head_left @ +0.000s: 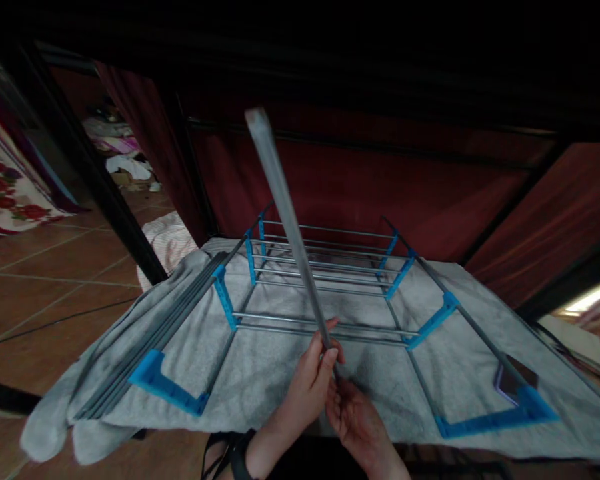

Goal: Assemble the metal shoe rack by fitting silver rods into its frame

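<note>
A long grey metal tube (291,220) rises at a tilt from my hands, its far end up and to the left. My left hand (314,373) wraps its fingers round the lower part of the tube. Just below it, my right hand (355,417) has curled fingers at the tube's bottom end, which they partly hide. Behind the hands lies a rack frame of thin metal rods with blue plastic connectors (225,297). Rods (325,328) span between its two sides; the near blue connectors (170,387) have no rod across them.
Several loose grey tubes (155,333) lie along the left of the grey cloth (260,393). A phone (515,380) rests at the right under the frame. Dark posts (95,167) and a dark red curtain (330,180) surround the surface. Tiled floor (70,280) shows at left.
</note>
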`<state>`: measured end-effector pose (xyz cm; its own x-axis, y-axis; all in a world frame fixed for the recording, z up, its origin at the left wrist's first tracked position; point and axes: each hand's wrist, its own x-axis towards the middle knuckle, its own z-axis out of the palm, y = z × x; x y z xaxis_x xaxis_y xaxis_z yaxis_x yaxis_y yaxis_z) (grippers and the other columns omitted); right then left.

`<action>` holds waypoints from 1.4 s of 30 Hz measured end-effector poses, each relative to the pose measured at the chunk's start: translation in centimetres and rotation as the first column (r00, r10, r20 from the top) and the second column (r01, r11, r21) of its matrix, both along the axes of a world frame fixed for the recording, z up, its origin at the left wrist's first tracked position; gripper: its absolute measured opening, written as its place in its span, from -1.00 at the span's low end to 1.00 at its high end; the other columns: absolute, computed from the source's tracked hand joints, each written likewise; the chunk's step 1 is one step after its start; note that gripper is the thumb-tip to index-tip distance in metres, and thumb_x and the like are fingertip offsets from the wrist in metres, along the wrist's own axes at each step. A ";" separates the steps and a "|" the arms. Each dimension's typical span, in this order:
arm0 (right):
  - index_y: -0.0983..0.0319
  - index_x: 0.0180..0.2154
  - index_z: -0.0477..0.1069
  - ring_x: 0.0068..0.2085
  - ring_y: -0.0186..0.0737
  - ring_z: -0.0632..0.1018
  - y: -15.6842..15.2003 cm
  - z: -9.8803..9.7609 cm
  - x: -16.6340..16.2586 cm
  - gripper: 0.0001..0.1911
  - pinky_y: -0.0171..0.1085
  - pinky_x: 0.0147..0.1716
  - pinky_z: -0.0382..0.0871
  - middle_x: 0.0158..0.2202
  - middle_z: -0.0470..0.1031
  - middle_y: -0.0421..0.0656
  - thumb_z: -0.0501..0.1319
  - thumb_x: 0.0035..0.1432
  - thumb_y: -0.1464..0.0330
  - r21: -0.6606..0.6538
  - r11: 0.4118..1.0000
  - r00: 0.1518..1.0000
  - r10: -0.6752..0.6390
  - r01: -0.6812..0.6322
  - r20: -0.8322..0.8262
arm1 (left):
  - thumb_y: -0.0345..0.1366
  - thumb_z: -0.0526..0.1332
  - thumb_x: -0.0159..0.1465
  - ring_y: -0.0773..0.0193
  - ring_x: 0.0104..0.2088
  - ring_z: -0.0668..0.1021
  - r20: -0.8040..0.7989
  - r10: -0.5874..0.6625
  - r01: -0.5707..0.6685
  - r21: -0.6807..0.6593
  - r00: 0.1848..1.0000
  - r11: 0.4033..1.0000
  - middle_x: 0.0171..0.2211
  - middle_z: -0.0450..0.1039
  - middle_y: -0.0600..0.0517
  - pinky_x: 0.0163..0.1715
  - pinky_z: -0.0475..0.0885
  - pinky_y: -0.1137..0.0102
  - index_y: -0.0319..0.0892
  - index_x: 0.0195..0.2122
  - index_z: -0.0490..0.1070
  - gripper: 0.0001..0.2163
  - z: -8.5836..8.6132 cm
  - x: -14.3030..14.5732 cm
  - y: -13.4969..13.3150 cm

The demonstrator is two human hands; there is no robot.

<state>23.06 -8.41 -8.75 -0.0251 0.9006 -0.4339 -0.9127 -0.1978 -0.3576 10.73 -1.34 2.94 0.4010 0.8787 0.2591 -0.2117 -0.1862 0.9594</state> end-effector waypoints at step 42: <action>0.20 -0.21 0.56 -0.24 -0.20 0.67 -1.8 4.4 10.2 -0.54 -0.15 -0.07 0.57 -0.22 0.71 -0.11 0.62 -0.11 0.19 0.127 0.849 0.737 -0.511 0.513 0.443 | -0.04 0.00 0.55 0.19 -0.23 0.72 -0.575 0.393 0.387 0.798 0.717 0.461 -0.13 0.68 -0.01 -0.23 0.58 0.34 -0.13 0.13 0.48 -0.61 -13.2 -6.9 7.5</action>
<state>33.21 -10.25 -4.35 0.6349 0.7192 -0.2823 -0.6162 0.2509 -0.7465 3.78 6.13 -10.27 0.7779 0.3570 0.5171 0.3317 -0.9322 0.1447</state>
